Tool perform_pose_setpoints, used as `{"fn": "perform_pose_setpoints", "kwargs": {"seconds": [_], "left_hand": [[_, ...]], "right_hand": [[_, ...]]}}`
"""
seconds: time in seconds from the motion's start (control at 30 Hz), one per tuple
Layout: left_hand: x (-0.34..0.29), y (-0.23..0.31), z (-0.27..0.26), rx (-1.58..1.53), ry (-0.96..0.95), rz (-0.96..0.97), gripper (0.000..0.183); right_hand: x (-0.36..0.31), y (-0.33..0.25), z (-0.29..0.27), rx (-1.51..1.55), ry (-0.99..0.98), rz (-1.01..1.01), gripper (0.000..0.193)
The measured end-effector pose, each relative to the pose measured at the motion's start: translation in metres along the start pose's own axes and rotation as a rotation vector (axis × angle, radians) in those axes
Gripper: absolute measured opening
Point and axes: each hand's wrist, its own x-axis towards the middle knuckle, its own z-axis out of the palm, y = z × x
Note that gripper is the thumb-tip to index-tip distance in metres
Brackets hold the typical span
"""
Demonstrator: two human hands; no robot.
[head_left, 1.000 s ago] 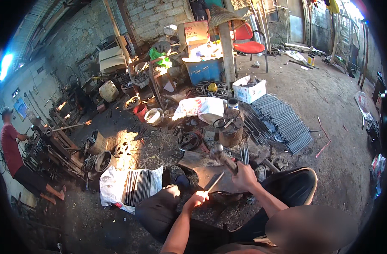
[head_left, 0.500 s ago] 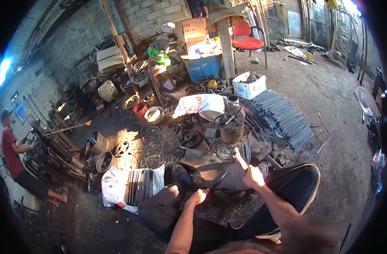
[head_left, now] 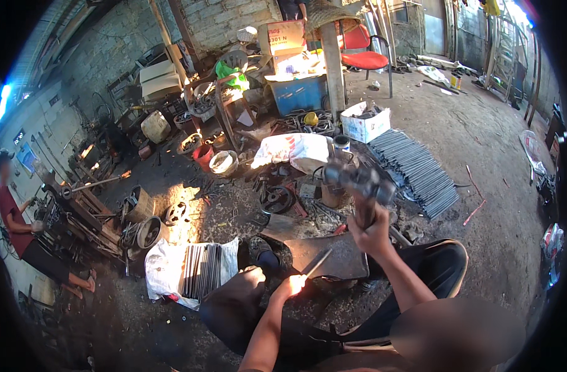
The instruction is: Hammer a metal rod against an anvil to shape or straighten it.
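My left hand [head_left: 290, 287] is closed round one end of a short dark metal bar [head_left: 319, 261]. The bar slants up and away over a worn metal plate [head_left: 339, 255] between my legs; whether it touches the plate I cannot tell. My right hand [head_left: 370, 231] grips the handle of a hammer, held up to the right of the plate. The hammer's heavy head [head_left: 361, 181] is smeared by motion and partly covers a stump [head_left: 331, 197] behind it.
Dark rods [head_left: 203, 271] lie on a white sack [head_left: 162, 273] left of my knee. A wide row of grey rods [head_left: 413, 173] covers the floor at right, beside a white box [head_left: 365, 126]. A handwheel [head_left: 277, 199] lies ahead. Another person [head_left: 23, 229] stands far left.
My right hand has lifted the hammer, and its head now shows higher and larger. The bar in my left hand has shifted slightly; that hand stays near the same place.
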Motion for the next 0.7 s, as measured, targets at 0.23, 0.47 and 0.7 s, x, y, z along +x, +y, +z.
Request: {"fn": "perform_pose_setpoints", "kwargs": {"seconds": [0.23,0.47,0.7], "left_hand": [[-0.008,0.033,0.001,0.418,0.034,-0.146,0.048],[0.009,0.019,-0.003,0.179,-0.005,-0.312,0.045],[0.014,-0.032,-0.002,0.417,0.017,0.165,0.030]], "right_hand": [[-0.127,0.129,0.005,-0.682,-0.424,0.567,0.032],[-0.063,0.060,-0.021,-0.582,-0.351,0.556,0.028],[0.002,-0.026,-0.020,0.021,0.018,0.088,0.021]]}}
